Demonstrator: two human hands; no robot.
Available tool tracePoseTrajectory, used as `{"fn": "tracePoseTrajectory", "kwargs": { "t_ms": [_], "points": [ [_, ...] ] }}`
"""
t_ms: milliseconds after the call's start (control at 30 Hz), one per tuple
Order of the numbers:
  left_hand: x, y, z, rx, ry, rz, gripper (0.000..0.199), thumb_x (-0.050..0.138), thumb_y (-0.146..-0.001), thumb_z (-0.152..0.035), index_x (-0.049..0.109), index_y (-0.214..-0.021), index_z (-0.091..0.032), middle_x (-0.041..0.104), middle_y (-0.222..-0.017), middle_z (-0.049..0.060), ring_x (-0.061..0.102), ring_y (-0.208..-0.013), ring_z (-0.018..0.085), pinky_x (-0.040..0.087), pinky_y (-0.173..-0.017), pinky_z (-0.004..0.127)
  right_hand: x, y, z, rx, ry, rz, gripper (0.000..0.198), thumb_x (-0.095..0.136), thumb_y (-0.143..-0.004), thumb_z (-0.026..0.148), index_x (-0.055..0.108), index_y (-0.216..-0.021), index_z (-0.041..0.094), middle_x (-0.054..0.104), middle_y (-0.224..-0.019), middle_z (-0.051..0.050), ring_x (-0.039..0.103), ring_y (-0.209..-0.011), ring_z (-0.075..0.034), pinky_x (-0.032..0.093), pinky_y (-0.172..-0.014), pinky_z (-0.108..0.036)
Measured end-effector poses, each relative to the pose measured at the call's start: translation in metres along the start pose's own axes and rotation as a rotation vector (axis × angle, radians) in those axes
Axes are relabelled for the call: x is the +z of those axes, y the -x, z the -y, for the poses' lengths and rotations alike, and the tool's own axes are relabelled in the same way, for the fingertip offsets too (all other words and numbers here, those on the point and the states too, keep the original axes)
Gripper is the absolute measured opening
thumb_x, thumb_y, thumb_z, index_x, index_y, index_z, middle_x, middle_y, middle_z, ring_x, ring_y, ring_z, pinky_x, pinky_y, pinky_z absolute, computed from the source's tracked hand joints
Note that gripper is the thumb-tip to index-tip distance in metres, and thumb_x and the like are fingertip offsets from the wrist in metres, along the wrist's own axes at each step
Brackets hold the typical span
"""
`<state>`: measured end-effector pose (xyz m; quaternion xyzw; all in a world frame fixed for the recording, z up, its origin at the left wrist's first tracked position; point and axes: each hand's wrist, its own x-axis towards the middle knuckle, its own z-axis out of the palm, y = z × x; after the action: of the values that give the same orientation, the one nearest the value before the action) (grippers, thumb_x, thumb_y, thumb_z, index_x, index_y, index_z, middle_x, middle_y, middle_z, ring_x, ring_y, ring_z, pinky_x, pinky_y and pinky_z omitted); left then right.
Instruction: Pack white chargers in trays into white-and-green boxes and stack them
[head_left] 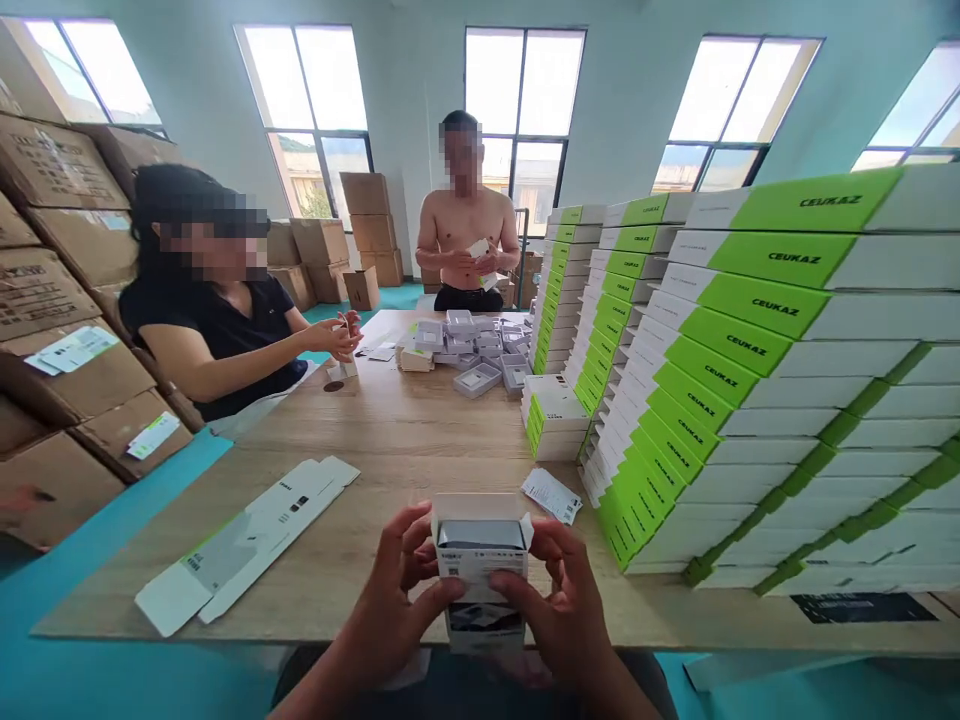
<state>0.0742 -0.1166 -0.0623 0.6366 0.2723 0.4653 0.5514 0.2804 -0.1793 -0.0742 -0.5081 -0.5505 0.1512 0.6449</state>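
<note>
- small white box (486,610) is right at the near table edge, middle of the view. Top flap's up, something greyish sits in the opening. Can't tell if it touches the tabletop
- left hand (405,575) has one side of it, right hand (562,590) the other, both gripping, thumbs pressed on the printed face
- big tall stacks (697,400) of white-and-green CEUKAZ boxes on the right, basically a wall hiding that side of the table
- short pile (555,420) of similar boxes tucked beside them, with some printed cards (553,496) lying nearer the hands
- flattened carton (251,545) lying at an angle on the left, well apart from the hands
- heap of plastic trays (478,378) toward the far end
- a person (217,330) on the left handling a small white piece, another person (469,245) at the far end also holding something white
- table (405,430) is light wood grain, over a teal floor (67,665)
- brown cardboard cartons (64,255) piled along the left, more at the back under big windows (521,85) in a pale wall (412,90)
</note>
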Motion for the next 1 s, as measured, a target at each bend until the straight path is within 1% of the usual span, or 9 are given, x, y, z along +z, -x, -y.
{"fn": "tracePoseTrajectory", "kwargs": {
  "t_ms": [133,267,400,533,700,767,867,933,1000],
  "points": [
    [-0.013,0.015,0.005,0.243,-0.262,0.034,0.057,0.073,-0.097,-0.028,0.050,-0.148,-0.040,0.074,-0.127,0.006,0.077,-0.105,0.023,0.065,-0.086,0.030,-0.011,0.004,-0.003,-0.356,0.245,0.068,0.033,0.071,-0.095,0.040,0.066,-0.126,0.029,0.079,-0.111,-0.008,0.079,-0.095,-0.023,0.066,-0.079,-0.031],
    [-0.032,0.013,0.003,0.490,-0.623,0.082,0.047,0.067,-0.100,-0.029,0.057,-0.146,-0.038,0.072,-0.134,0.008,0.072,-0.118,0.024,0.061,-0.098,0.029,-0.013,-0.006,0.004,-0.473,0.312,0.205,0.027,0.063,-0.100,0.038,0.069,-0.124,0.028,0.078,-0.106,-0.009,0.080,-0.085,-0.021,0.066,-0.069,-0.027],
    [-0.041,0.012,-0.009,0.416,-0.743,0.156,0.038,0.065,-0.101,-0.030,0.063,-0.140,-0.034,0.072,-0.131,0.009,0.073,-0.116,0.025,0.060,-0.097,0.030,-0.014,-0.012,0.012,-0.469,0.274,0.307,0.025,0.064,-0.099,0.029,0.068,-0.123,0.027,0.076,-0.104,-0.008,0.077,-0.082,-0.019,0.065,-0.067,-0.027],
    [-0.035,0.011,-0.025,0.406,-0.752,0.211,0.032,0.058,-0.103,-0.018,0.065,-0.132,-0.029,0.065,-0.138,0.012,0.074,-0.108,0.023,0.060,-0.094,0.031,-0.018,-0.017,0.018,-0.479,0.262,0.350,0.027,0.065,-0.094,0.015,0.068,-0.118,0.026,0.066,-0.132,-0.013,0.071,-0.114,-0.026,0.064,-0.089,-0.040],
    [-0.026,0.016,-0.031,0.544,-0.557,0.096,0.042,0.058,-0.097,-0.002,0.050,-0.126,-0.031,0.068,-0.132,0.007,0.068,-0.122,0.021,0.055,-0.104,0.036,-0.019,-0.022,0.034,-0.603,0.211,0.408,0.038,0.062,-0.091,0.005,0.060,-0.121,0.029,0.075,-0.106,-0.004,0.071,-0.109,-0.022,0.059,-0.096,-0.043],
    [-0.024,0.020,-0.035,0.513,-0.556,0.132,0.041,0.062,-0.095,-0.005,0.051,-0.124,-0.031,0.066,-0.136,0.008,0.066,-0.124,0.022,0.055,-0.104,0.036,-0.018,-0.023,0.046,-0.509,0.233,0.449,0.021,0.066,-0.093,0.012,0.064,-0.108,0.027,0.074,-0.109,-0.005,0.069,-0.112,-0.023,0.059,-0.094,-0.042],
    [-0.019,0.025,-0.048,0.336,-0.617,0.144,0.015,0.067,-0.096,-0.018,0.061,-0.106,-0.026,0.065,-0.137,0.008,0.065,-0.124,0.025,0.054,-0.102,0.035,-0.016,-0.023,0.064,-0.285,0.225,0.492,0.007,0.069,-0.095,0.023,0.064,-0.090,0.025,0.074,-0.119,-0.007,0.069,-0.114,-0.024,0.059,-0.093,-0.038],
    [-0.012,0.027,-0.057,0.184,-0.586,0.055,0.005,0.066,-0.097,-0.025,0.062,-0.100,-0.025,0.068,-0.133,0.007,0.068,-0.117,0.024,0.056,-0.099,0.035,-0.013,-0.023,0.070,-0.190,0.221,0.469,0.005,0.068,-0.096,0.024,0.065,-0.092,0.025,0.076,-0.119,-0.007,0.072,-0.108,-0.022,0.060,-0.090,-0.035],
    [-0.003,0.029,-0.062,0.033,-0.523,-0.030,0.011,0.066,-0.098,-0.031,0.064,-0.108,-0.026,0.071,-0.128,0.006,0.072,-0.106,0.023,0.062,-0.084,0.031,-0.011,-0.022,0.072,-0.132,0.208,0.414,0.006,0.068,-0.096,0.025,0.067,-0.102,0.026,0.079,-0.115,-0.007,0.075,-0.103,-0.021,0.061,-0.087,-0.034]
  ]
}}
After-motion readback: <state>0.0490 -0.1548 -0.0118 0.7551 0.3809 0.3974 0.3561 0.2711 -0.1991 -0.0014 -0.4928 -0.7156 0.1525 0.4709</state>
